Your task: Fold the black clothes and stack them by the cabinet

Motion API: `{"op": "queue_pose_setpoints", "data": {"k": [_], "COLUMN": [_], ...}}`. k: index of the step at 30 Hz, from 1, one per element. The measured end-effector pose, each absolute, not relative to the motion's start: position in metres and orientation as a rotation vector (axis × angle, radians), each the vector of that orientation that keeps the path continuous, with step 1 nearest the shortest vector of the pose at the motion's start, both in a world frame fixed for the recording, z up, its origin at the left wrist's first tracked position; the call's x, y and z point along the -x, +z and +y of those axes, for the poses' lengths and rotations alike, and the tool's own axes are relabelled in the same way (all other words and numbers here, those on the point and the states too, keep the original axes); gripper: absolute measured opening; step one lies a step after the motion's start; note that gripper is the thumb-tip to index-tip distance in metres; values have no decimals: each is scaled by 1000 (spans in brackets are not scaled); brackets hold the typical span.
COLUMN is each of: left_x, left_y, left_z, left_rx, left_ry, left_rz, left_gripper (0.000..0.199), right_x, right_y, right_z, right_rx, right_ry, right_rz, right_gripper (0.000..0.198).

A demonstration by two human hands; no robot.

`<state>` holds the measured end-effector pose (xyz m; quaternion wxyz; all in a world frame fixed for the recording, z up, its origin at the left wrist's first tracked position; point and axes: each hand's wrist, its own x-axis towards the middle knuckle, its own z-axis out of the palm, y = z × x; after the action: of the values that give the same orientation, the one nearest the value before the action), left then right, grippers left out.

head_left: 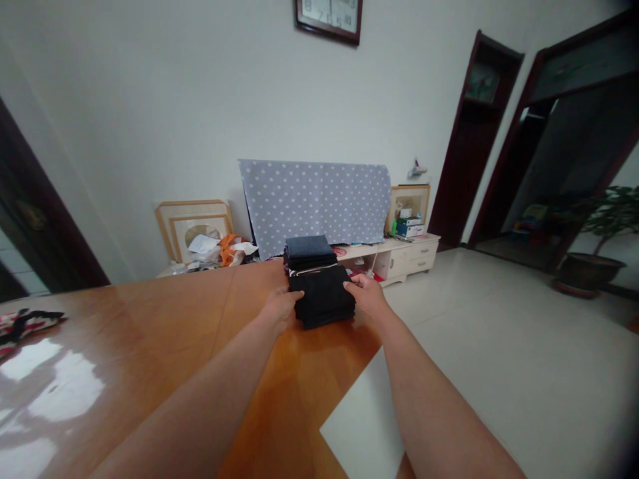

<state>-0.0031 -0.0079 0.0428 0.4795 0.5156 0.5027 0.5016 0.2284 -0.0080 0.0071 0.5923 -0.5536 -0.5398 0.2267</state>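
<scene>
Both arms reach forward to a black folded garment (323,293) that lies at the near side of a stack on the wooden table. My left hand (283,307) grips its left edge, thumb on top and fingers tucked out of sight. On the opposite edge, my right hand (367,294) holds it in the same way, thumb over the cloth. Directly behind is a pile of folded clothes (308,247), with a blue denim-like piece on top and dark and pale layers under it. Whether the black garment rests on the table or is slightly raised, I cannot tell.
The glossy table (200,326) carries a white sheet (367,419) under my right forearm and a patterned cloth (27,326) at far left. Beyond stand a low white cabinet (419,256) and a polka-dot cover (319,199). A potted plant (589,269) is at right.
</scene>
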Motion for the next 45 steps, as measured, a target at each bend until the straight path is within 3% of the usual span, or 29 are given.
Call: {"op": "queue_pose_setpoints", "data": {"k": [8, 18, 23, 30, 36, 45], "left_x": [0, 65, 140, 262, 314, 308], "left_y": [52, 65, 54, 26, 15, 20], "left_z": [-16, -76, -146, -259, -306, -311], "left_rx": [-1131, -812, -883, -947, -1402, -1718], "left_ry": [1330, 1061, 1199, 1168, 1250, 1034], "left_rz": [1016, 971, 1143, 1587, 2015, 2318], "left_gripper": [32, 50, 48, 45, 56, 21], "right_x": [-216, -174, -143, -117, -70, 34], "right_y": [37, 81, 80, 91, 91, 18], "right_z": [-20, -56, -64, -62, -106, -229], "right_rx": [1218, 1037, 1142, 1266, 1225, 1204], "right_ry": [419, 769, 930, 778, 862, 1417], "right_rz": [-1336, -1613, -1818, -1914, -1878, -1653], "right_gripper": [28, 27, 33, 32, 37, 46]}}
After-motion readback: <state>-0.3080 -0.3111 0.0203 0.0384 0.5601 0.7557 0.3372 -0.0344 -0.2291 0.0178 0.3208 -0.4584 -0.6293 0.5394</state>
